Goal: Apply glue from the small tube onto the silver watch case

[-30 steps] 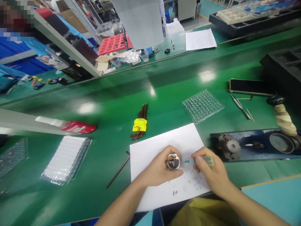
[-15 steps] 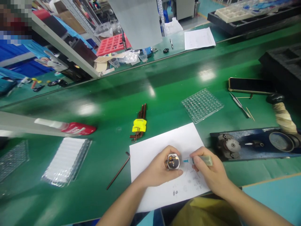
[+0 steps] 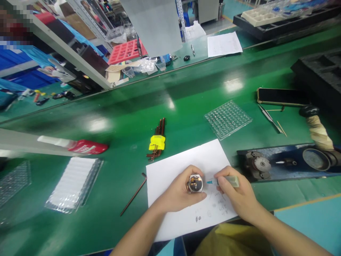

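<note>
My left hand (image 3: 179,193) is closed around a small round metal-rimmed part (image 3: 195,183) with a dark face and gold-coloured pieces inside, its face turned up. In my right hand (image 3: 238,193) is a small dispensing bottle (image 3: 232,181) with a blue needle tip, gripped between thumb and fingers. The tip points left at the round part, with a short gap between them. Both hands are over a white sheet of paper (image 3: 170,174) that bears handwriting and dark smudges near its lower right.
Left of the paper lie a loose hex key (image 3: 133,195), a hex key set in a yellow holder (image 3: 157,142) and a red bottle (image 3: 89,146). A clear plastic tray (image 3: 228,119) lies beyond it. On the right are a metal fixture (image 3: 285,170), tweezers (image 3: 269,118) and a phone (image 3: 282,96).
The whole view has shifted very slightly. Both hands keep their hold, and the needle tip stays beside the round part.
</note>
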### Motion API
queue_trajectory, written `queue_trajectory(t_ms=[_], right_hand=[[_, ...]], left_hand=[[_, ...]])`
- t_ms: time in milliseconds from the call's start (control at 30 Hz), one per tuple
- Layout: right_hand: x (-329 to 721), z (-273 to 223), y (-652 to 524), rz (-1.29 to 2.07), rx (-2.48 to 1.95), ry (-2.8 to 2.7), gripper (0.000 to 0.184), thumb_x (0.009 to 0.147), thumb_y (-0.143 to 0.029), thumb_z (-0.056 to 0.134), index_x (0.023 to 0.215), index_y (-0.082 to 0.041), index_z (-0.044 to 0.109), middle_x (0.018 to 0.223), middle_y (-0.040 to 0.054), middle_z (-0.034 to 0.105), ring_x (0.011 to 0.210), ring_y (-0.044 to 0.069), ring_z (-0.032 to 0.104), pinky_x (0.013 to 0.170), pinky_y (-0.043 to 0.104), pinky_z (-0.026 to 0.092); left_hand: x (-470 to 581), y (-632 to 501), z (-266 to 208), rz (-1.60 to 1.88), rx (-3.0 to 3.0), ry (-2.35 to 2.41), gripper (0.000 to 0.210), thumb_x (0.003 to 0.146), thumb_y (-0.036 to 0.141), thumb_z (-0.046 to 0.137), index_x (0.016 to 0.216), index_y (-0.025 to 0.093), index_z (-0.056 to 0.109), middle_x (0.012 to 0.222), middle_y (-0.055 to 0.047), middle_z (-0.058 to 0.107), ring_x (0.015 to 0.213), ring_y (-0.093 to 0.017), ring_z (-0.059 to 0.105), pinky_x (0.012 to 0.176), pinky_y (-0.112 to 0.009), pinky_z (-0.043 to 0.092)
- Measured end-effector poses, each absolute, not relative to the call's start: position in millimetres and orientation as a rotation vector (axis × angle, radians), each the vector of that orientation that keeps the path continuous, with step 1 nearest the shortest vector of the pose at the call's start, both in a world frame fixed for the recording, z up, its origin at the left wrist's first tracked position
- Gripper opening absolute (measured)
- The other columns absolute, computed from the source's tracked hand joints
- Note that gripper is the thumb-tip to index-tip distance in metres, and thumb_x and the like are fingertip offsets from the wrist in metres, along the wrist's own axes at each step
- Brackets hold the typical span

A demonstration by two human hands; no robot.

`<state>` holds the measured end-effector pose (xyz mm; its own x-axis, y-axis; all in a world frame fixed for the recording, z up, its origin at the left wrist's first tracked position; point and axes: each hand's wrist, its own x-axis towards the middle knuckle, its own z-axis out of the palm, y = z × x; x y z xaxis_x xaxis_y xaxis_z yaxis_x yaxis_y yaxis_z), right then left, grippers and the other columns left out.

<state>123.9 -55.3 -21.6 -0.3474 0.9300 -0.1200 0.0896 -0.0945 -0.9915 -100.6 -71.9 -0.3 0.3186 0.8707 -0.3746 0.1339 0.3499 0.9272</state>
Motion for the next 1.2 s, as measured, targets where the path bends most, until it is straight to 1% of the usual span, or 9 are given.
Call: queue_trajectory(t_ms=[667, 833, 1200], right_hand=[[123.1, -22.2, -54.6, 1.489, -1.127, -1.493, 0.032, 0.106, -0.044, 0.059, 0.087, -0.021, 0.068, 0.07, -0.0019, 0.061, 0.063, 0.016, 0.054, 0.059, 0.025, 0.042], [122.8, -22.6, -54.3, 1.499, -1.106, -1.503, 0.027, 0.105, -0.042, 0.061, 0.089, -0.021, 0.069, 0.072, -0.0022, 0.063, 0.065, 0.015, 0.056, 0.06, 0.024, 0.043], [123.1, -19.7, -53.7, 1.491, -1.117, -1.491, 0.025, 0.103, -0.041, 0.062, 0.09, -0.022, 0.07, 0.071, -0.0024, 0.065, 0.064, 0.015, 0.057, 0.059, 0.023, 0.044]], left_hand=[[-101.8, -72.0, -3.4, 0.647, 1.126, 1.143, 0.038, 0.079, 0.019, 0.077, 0.109, 0.02, 0.055, 0.095, 0.0, 0.057, 0.076, -0.013, 0.051, 0.065, -0.024, 0.041], [-101.5, -70.6, -2.2, 0.65, 1.114, 1.139, 0.038, 0.079, 0.019, 0.078, 0.109, 0.02, 0.054, 0.094, 0.001, 0.057, 0.075, -0.012, 0.051, 0.064, -0.024, 0.041], [-101.1, -72.4, -1.8, 0.672, 1.123, 1.113, 0.036, 0.08, 0.016, 0.077, 0.108, 0.021, 0.054, 0.093, 0.002, 0.056, 0.074, -0.011, 0.05, 0.063, -0.023, 0.04]])
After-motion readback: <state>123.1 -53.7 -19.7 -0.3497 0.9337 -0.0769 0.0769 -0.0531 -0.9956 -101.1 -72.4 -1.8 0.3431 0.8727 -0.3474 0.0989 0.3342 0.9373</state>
